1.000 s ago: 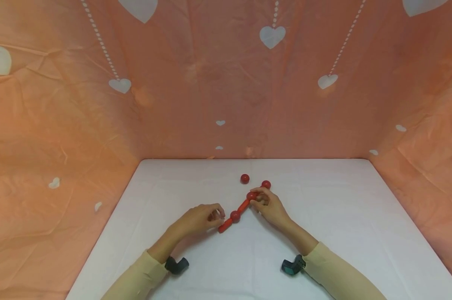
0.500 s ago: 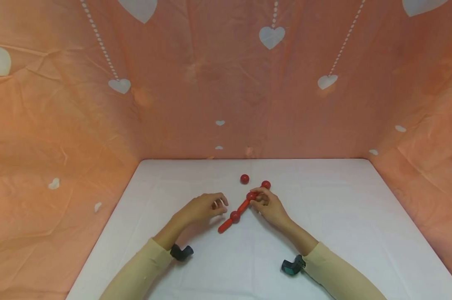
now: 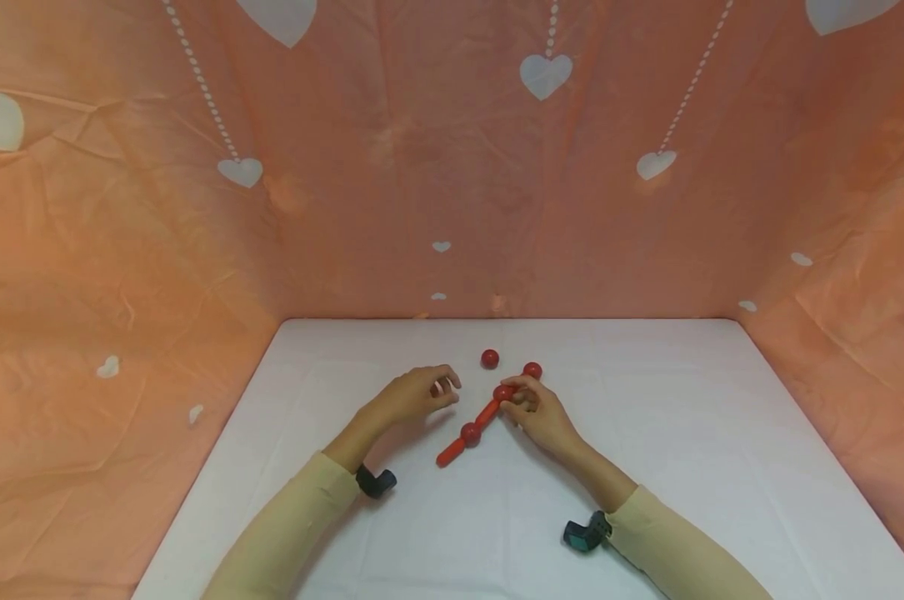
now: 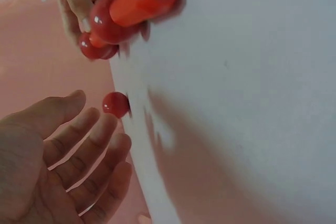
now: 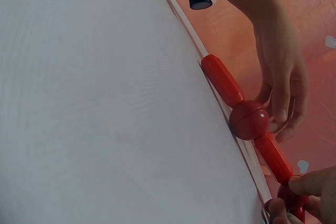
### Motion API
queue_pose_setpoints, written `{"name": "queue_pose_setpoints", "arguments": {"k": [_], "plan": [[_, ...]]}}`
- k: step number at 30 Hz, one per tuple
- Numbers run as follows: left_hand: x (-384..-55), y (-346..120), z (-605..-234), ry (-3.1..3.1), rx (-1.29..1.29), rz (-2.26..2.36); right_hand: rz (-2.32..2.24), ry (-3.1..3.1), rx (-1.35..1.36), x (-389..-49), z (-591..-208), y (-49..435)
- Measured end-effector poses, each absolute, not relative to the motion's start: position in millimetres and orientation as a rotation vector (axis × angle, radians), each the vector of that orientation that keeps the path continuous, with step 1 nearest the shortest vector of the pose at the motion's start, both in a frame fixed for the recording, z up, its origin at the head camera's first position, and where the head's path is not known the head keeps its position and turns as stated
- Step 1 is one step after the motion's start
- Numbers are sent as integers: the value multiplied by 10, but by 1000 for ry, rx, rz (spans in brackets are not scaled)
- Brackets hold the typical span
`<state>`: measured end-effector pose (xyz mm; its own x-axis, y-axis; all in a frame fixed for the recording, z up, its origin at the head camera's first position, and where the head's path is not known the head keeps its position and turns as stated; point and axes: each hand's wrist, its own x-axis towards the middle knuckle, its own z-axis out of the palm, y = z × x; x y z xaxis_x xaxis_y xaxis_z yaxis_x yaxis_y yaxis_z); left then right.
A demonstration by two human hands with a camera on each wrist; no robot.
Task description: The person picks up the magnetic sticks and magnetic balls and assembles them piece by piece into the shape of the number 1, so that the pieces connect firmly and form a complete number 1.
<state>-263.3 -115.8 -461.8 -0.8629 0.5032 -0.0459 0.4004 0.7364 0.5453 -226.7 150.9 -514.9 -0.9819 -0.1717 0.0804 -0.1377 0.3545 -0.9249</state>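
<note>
A straight chain of red rods and red balls runs diagonally over the white table. My right hand (image 3: pixel 545 419) pinches a ball (image 3: pixel 502 393) in the chain between thumb and fingers. Nearer me along the chain come a rod (image 3: pixel 487 413), another ball (image 5: pixel 249 120) and an end rod (image 3: pixel 450 452), whose end face shows a pale round disc in the left wrist view. A further ball (image 3: pixel 531 370) sits at the far end, the rod before it mostly hidden by my fingers. My left hand (image 3: pixel 412 395), holding nothing, hovers with fingers spread near a loose red ball (image 3: pixel 489 359).
The white table (image 3: pixel 646 433) is enclosed by an orange-pink cloth (image 3: pixel 452 167) with white hearts at the back and sides. Dark wrist cameras are strapped at the left wrist (image 3: pixel 377 482) and right wrist (image 3: pixel 587 532).
My left hand has left the near end rod and moved away from me, toward the loose ball, its fingers opening. My right hand and the chain have stayed put.
</note>
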Motion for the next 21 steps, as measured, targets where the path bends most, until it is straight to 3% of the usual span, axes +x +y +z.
{"name": "queue_pose_setpoints", "arguments": {"k": [21], "plan": [[-2994, -913, -4693, 2820, 819, 831, -1733, 2570, -270, -2273, -5159, 1504]]}}
